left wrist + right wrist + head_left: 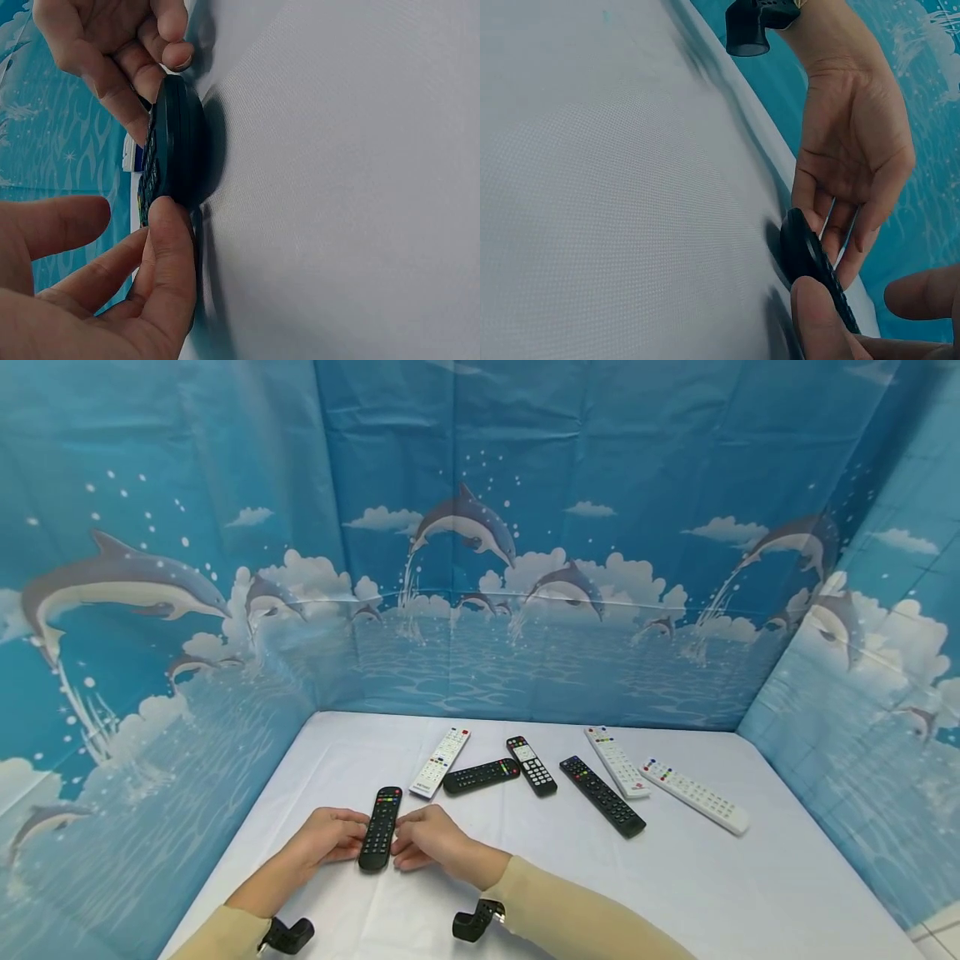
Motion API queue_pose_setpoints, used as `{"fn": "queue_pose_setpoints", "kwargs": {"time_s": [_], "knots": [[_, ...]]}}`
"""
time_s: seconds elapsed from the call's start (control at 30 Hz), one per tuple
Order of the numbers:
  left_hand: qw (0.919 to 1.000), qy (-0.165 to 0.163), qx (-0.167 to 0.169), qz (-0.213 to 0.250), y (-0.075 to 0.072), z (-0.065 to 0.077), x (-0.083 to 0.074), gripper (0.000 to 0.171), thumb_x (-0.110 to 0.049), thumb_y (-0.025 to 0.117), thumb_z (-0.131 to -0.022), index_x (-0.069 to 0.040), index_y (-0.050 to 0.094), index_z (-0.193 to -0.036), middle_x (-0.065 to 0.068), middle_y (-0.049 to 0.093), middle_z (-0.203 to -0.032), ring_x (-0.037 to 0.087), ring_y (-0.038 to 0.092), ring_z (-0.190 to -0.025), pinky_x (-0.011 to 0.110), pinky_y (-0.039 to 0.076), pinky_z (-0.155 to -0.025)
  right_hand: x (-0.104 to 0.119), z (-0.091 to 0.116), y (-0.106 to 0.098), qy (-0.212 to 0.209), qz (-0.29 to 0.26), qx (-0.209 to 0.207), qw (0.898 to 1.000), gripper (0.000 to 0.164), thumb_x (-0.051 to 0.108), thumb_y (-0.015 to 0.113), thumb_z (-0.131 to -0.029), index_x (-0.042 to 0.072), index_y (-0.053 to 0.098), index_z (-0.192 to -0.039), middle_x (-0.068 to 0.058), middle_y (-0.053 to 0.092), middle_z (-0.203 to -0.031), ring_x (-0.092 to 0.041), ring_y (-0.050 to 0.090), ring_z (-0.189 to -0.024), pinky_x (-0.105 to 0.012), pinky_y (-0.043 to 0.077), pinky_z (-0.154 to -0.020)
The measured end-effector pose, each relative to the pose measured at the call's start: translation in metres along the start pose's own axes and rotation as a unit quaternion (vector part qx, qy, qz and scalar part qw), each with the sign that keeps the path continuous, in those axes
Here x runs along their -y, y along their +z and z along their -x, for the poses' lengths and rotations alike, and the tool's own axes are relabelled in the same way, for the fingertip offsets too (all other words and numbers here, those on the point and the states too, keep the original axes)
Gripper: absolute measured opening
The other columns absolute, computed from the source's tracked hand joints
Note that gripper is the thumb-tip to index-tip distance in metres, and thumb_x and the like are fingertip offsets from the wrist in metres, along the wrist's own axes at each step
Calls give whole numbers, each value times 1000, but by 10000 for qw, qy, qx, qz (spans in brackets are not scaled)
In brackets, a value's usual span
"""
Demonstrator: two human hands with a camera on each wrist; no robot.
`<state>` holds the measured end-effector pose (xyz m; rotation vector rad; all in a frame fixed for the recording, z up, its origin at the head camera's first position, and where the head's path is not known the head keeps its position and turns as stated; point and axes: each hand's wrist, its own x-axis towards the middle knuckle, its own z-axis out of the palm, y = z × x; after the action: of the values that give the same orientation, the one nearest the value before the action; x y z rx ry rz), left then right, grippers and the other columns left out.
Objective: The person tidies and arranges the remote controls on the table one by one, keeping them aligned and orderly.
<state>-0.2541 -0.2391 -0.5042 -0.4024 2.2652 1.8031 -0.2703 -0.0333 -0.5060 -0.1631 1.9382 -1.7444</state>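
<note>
A black remote control [380, 828] lies on the white tabletop, its keys facing up. My left hand [330, 837] is at its left side, fingertips against the edge, and the thumb stands apart from it in the left wrist view. From the right, my right hand [429, 837] has its fingertips at the opposite edge. In the left wrist view the remote's dark end [176, 139] shows between the two hands. The right wrist view has the left palm [847, 142] beyond the remote [802, 244], with the right fingers in front. Neither hand wraps round it.
Behind are a white remote [441, 763], a black one [482, 776] and a black one with white keys [532, 766]. Farther right lie a long black remote [602, 796] and two white ones, one slanted left [617, 762], the other outermost [696, 796]. A dolphin-print curtain [525, 652] encloses the table.
</note>
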Motion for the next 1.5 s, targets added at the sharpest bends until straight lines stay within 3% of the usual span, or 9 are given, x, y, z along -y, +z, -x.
{"fn": "queue_pose_setpoints", "kwargs": {"time_s": [0.23, 0.73, 1.17, 1.5], "knots": [[9999, -107, -136, 9, -1, -1, 0, 34, -4, 61, -91, 11, 64, -122, 13, 69, -88, 18, 65, -69, 32, 59, -67, -1, 0, 2, 28, -229, 167, 9996, 41, 2, 58, -89, -10, 60, -128, -23, 72, -88, -27, 74, -73, -37, 62, -68], [9996, -236, -37, -124, -5, -4, 2, 34, -13, 55, -98, 8, 63, -123, 15, 65, -95, 21, 62, -74, 34, 59, -68, -6, -1, 6, 14, -472, 180, 9987, 43, 1, 57, -88, -13, 57, -129, -24, 71, -87, -25, 73, -70, -35, 62, -66], [9997, -233, 29, -42, -7, -1, 4, 31, -12, 53, -99, 7, 64, -122, 16, 65, -95, 21, 62, -74, 35, 59, -68, -10, 3, 7, 39, -291, 221, 9993, 45, 4, 58, -88, -10, 58, -130, -21, 73, -88, -25, 73, -70, -36, 62, -63], [9996, 54, -48, -255, -10, -7, -6, 32, -12, 55, -98, 7, 64, -122, 15, 66, -94, 23, 65, -76, 37, 59, -70, -2, 1, -8, -45, -268, 37, 9996, 42, 5, 58, -88, -6, 60, -129, -18, 73, -89, -25, 73, -72, -38, 62, -65]]}}
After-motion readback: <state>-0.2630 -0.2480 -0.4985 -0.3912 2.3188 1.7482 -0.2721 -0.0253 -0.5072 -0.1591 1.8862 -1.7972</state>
